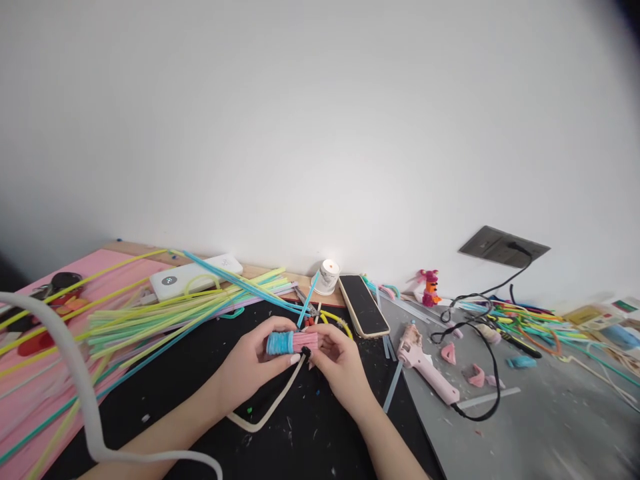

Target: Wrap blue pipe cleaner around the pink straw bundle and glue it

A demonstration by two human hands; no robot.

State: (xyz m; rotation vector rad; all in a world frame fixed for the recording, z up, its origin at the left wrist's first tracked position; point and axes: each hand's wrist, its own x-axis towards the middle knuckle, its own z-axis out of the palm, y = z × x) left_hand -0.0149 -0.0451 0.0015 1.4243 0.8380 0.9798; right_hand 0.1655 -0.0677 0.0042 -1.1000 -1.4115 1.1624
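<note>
A small bundle of pipe cleaners (280, 343), wound in blue at one end and pink at the other, is held level above the black mat (280, 450). My left hand (245, 367) is closed round the blue part, thumb along its lower side. The fingers of my right hand (340, 360) pinch the pink end. A blue strand (309, 297) rises from behind the bundle. Below it, a cream pipe cleaner (287, 390) bends down to the mat, and a small black piece (305, 351) shows by the pink part. My fingers partly cover the bundle.
Pastel pipe cleaners (130, 327) and a white device (193, 277) lie left. A white cup (329, 277) and a phone (364, 305) are behind my hands. On the right are a pink glue gun (430, 377), its black cord (497, 383), and more pipe cleaners (520, 320). A white cable (87, 393) crosses the near left.
</note>
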